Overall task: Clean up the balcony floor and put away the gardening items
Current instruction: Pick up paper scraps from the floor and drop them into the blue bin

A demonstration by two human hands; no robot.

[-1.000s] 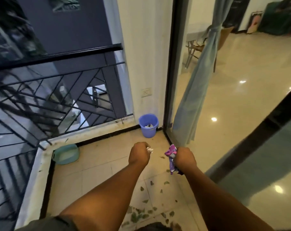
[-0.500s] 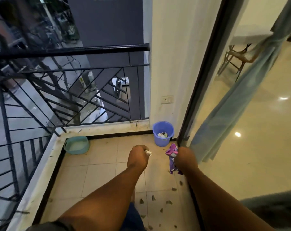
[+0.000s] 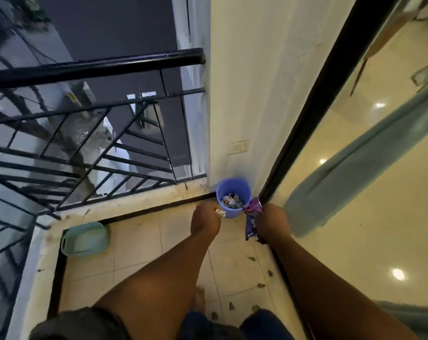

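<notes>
A: Both hands have advanced toward the blue bin since the earlier frame; the bin now sits just beyond the knuckles. Report hand states.

B: Left hand (image 3: 205, 220): fingers curled into a fist around a small crumpled white scrap (image 3: 220, 213), which protrudes at the thumb side. Right hand (image 3: 271, 222): fingers curled around a purple wrapper (image 3: 251, 220); one end sticks up above the fist, the other hangs below it.

A: Position relative to the bin?

B: The blue bin (image 3: 233, 190) stands on the balcony floor (image 3: 139, 241) in the corner, against the cream wall (image 3: 257, 82) and beside the black door frame (image 3: 306, 119). Litter lies inside it. The scrap overlaps its near rim; the wrapper's top end is at its right edge.

A: Surroundings?

B: Green leaf fragments (image 3: 252, 258) lie scattered on the tiles near the right forearm. A teal basin (image 3: 85, 239) rests at the left, against the ledge under the black railing (image 3: 95, 67). A wall socket (image 3: 238, 147) sits above the bin. A grey-blue curtain (image 3: 355, 168) hangs inside the doorway.
</notes>
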